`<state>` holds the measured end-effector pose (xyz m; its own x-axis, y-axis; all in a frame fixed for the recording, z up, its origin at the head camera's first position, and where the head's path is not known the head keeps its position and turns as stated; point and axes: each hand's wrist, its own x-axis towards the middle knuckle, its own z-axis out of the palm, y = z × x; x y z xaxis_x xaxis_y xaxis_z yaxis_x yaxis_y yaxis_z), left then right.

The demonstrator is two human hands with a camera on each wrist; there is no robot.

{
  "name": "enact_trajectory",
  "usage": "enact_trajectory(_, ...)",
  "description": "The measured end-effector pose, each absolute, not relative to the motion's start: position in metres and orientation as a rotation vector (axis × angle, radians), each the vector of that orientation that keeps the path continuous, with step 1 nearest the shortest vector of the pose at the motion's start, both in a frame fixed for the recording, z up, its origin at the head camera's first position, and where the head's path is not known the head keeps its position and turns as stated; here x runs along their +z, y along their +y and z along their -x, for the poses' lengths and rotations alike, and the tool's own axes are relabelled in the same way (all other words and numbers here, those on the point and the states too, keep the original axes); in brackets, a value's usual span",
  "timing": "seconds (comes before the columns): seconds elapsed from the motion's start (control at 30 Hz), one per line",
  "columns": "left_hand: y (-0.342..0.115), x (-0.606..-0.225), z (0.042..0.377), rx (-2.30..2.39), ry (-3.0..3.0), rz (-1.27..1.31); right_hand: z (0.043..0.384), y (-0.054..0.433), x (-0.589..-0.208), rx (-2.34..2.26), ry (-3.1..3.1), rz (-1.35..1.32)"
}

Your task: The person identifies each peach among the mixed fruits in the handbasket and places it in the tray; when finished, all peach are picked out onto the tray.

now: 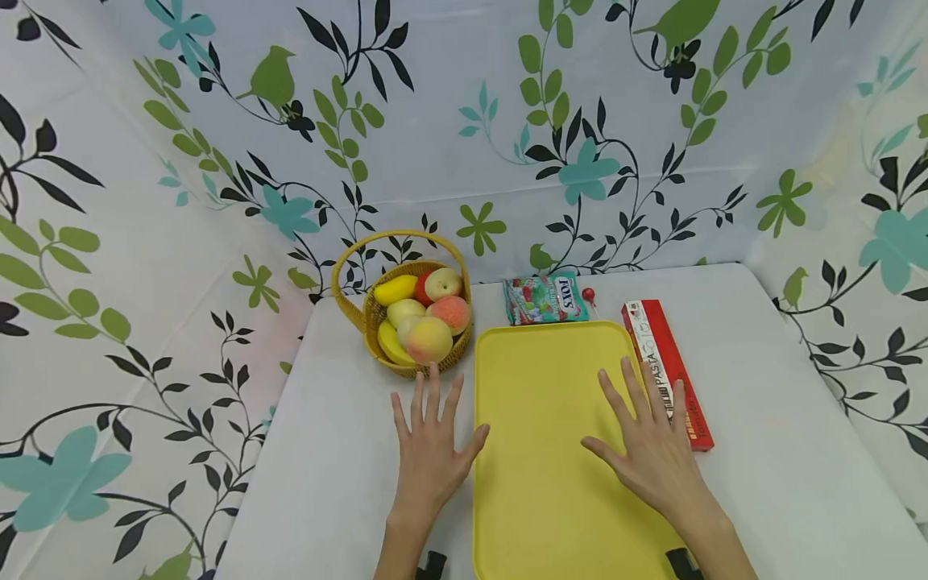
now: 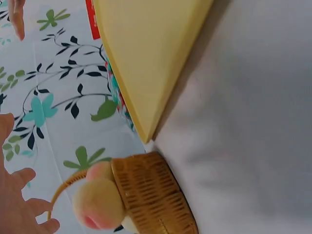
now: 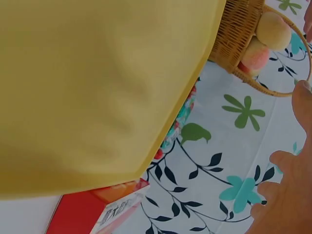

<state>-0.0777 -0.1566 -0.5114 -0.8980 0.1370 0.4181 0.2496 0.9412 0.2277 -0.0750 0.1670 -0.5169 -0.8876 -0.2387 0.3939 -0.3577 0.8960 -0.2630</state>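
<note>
Yellow plastic-looking and bare, the tray (image 1: 544,387) lies on the white table (image 1: 333,451) with both hands spread and holding nothing: the left hand (image 1: 432,463) near its left edge, the right hand (image 1: 648,451) above its right side, partly hiding the red pasta box (image 1: 685,395). Just beyond the left fingertips stands the fruit basket (image 2: 148,195), heaped high — a careless forward reach could probably knock it and send the top peach (image 1: 429,340) rolling. Sliding the tray would risk shoving the box beside it, or the candy bag (image 1: 540,300) and lollipop (image 1: 589,298) behind.
</note>
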Motion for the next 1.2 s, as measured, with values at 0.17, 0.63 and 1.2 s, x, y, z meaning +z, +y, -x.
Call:
enact_trajectory(0.17, -0.185, -0.508, 0.091, -0.531, -2.692, 0.178, 0.080, 0.159, -0.519, 0.512, -2.730, -0.469)
enact_trajectory(0.63, -0.322, -0.497, 0.191, -1.259, -2.488, -0.007, 0.110, 0.132, -0.525, 0.502, -2.680, -0.670)
enact_trajectory(1.2, -0.322, -0.461, 0.254, -1.647, -2.443, 0.079, 0.191, 0.048, -0.496, 0.536, -2.711, -0.968)
